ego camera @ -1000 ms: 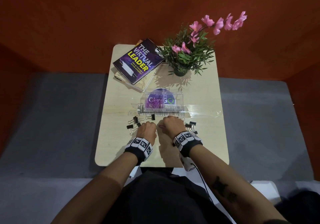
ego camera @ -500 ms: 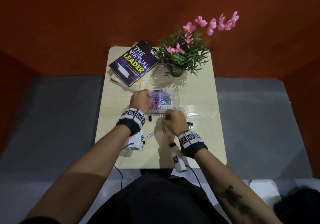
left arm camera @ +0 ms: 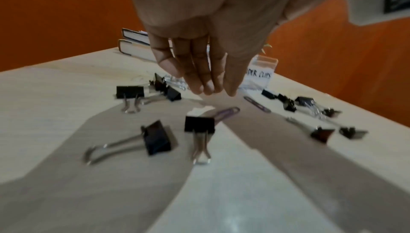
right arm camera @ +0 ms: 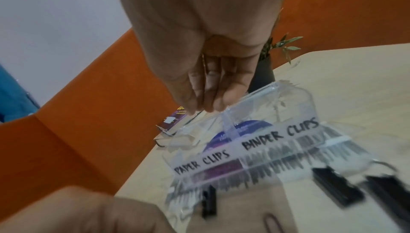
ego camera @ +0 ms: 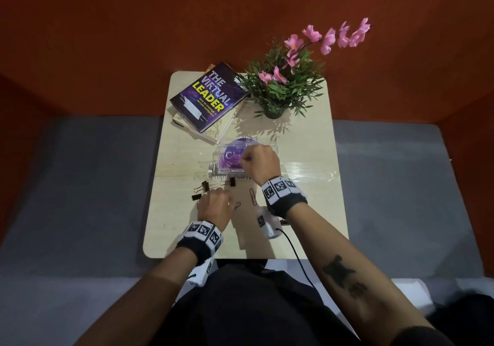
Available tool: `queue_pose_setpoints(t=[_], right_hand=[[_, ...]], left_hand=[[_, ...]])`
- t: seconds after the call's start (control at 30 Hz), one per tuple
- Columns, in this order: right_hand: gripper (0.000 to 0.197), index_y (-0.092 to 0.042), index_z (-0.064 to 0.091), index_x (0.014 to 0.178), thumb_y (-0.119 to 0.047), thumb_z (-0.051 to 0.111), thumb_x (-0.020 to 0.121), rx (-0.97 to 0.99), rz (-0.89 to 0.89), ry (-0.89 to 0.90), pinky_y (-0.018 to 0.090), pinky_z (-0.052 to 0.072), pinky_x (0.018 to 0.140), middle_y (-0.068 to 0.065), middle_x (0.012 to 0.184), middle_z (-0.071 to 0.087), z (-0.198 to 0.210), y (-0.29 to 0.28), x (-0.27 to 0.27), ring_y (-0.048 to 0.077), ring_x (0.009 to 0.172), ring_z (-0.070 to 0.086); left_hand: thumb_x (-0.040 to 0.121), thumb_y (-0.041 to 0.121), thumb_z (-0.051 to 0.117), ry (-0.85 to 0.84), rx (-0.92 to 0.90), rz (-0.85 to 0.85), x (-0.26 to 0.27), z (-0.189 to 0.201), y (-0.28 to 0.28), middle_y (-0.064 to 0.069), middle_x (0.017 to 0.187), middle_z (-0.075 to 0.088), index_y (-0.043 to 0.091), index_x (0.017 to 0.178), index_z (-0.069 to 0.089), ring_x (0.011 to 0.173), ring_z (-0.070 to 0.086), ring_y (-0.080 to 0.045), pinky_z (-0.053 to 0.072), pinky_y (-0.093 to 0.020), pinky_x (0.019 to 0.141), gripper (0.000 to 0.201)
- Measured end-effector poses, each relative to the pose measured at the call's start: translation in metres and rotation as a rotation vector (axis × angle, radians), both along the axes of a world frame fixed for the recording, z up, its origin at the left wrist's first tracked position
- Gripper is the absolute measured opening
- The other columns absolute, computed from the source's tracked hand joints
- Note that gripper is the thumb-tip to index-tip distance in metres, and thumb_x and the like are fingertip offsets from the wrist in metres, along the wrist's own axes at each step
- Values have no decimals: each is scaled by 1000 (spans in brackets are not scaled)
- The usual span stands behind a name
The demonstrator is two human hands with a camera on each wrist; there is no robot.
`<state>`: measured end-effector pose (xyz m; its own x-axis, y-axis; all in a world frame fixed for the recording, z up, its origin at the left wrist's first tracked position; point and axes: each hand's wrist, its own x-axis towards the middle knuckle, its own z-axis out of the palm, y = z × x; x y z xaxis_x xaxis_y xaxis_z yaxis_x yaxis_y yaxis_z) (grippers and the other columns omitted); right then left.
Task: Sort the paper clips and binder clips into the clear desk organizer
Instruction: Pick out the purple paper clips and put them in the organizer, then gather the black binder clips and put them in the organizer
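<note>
Head view, left to right. At centre-left of the frame, black binder clips [ego camera: 205, 186] lie scattered on the pale worktop [ego camera: 171, 164]. The left hand [ego camera: 213, 206] hovers just below them; in the left wrist view its fingers [left arm camera: 197, 72] are straight, close together and pointing down at the worktop, holding nothing. Below the fingertips in that view lie further binder clips and a purple paper clip [left arm camera: 227, 112]. In the head view two paper clips [ego camera: 252, 197] lie between the two wrists.

At frame centre stands the clear desk organizer [ego camera: 227, 156], with purple paper clips in its left compartment. In the right wrist view its front labels read "PAPER CLIPS" on the left and "BINDER CLIPS" on the right. The right hand [ego camera: 260, 162] is over the organizer's top; its fingers [right arm camera: 206, 87] are bunched together, tips at the divider wall. Whether they hold a clip cannot be told.

At upper centre lie stacked books [ego camera: 208, 97]; to their right stands a potted plant [ego camera: 283, 84] with pink flowers. More binder clips [left arm camera: 310, 107] lie at the right of the left wrist view.
</note>
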<state>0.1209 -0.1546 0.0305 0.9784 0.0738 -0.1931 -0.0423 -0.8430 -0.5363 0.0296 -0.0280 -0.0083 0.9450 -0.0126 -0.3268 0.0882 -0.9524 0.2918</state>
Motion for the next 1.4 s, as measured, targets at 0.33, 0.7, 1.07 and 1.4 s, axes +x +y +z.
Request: queue_pose_setpoints(t=[0.33,0.7,1.07,1.4], right_hand=[[26,-2,66,84,-26,58,86,-203,36,251,34,45,65,17,90,66,-39,-25,-64,35,84,64],[20,-8,67,86,-27,62,85,-192,11,324,35,50,66,13,90,68,-50,-9,-62,33,85,65],[11,-20,74,84,-16,66,77,-189,205,342,35,53,69,10,93,70,-45,-10,-57,31,88,66],[9,-13,67,75,-4,67,77,89,50,51,33,56,65,5,70,70,-14,-12,-30,21,67,64]], left_hand=[[87,17,60,99,168,-130,-8,-8,-7,-8,99,68,12,96,68,95,61,-29,46,-37,80,13],[80,15,60,228,113,-133,4,-10,-12,-10,98,67,12,87,70,100,53,-30,47,-37,81,12],[79,8,65,-101,-202,204,84,45,-8,-1,70,69,20,66,63,66,63,-25,55,-30,63,17],[86,18,64,-273,-255,265,80,22,21,-5,78,70,15,74,66,76,61,-26,50,-32,61,12]])
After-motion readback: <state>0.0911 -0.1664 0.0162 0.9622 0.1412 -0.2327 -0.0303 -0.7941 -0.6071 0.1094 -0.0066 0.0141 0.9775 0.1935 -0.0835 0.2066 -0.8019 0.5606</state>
